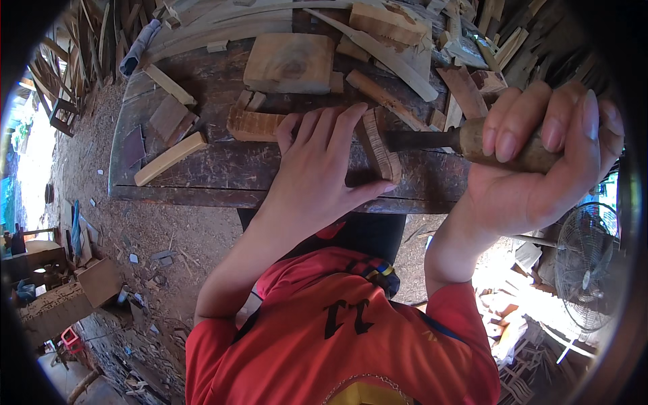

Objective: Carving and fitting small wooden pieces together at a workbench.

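My left hand grips a small wood piece on the worn dark bench, with a fingertip at its upper end and the thumb at its lower end. My right hand is closed around the thick wooden handle of a chisel, whose flat metal blade meets that piece from the right. Behind my left fingers lies a reddish-brown block. A thick square board rests above it on the bench.
Narrow sticks, a long pale slat and more offcuts lie about the bench. Stacked wood stands at the upper left. Boxes and scraps are on the left floor. A standing fan is at the right.
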{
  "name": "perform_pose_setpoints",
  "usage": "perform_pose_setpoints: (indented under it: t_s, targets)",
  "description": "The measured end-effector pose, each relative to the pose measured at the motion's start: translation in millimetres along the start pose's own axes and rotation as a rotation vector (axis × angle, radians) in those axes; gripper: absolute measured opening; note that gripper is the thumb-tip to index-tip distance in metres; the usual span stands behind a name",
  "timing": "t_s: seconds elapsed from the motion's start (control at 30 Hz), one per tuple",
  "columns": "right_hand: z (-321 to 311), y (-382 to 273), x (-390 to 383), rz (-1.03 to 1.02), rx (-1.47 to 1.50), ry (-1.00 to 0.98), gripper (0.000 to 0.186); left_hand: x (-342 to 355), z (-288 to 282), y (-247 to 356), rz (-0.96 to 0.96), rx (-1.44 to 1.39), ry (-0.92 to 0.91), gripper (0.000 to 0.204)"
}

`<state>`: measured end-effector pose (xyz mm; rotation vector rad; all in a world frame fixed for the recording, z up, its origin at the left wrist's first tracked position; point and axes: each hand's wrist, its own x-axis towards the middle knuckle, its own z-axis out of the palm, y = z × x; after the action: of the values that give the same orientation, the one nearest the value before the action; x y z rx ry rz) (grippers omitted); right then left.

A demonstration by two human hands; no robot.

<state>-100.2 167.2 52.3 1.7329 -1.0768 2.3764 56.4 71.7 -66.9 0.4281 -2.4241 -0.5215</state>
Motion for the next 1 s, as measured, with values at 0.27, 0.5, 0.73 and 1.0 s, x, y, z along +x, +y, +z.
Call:
perform_pose_setpoints:
  t_s: [0.27,0.5,0.73,1.0]
  targets:
    - [3.2,3.0,-5.5,-0.002,-0.008,0.019,0.019,-0.6,0.5,0.6,0.003,0.026,-0.018,0.09]
    - [6.1,-4.8,-10.3,0.023,-0.024,0.033,0.015,0.1,2.1,0.3,0.003,0.02,-0.021,0.09]
    - [15.4,-5.3,-15.4,-0.028,-0.052,0.049,0.015,-0.9,2.9,0.0,-0.026,-0.009,-0.026,0.094]
    - [26.7,4.6,-7.0,-0.077,-0.177,0.123,0.012,-1.2,0.2,1.0,-0.035,0.007,-0.046,0.092]
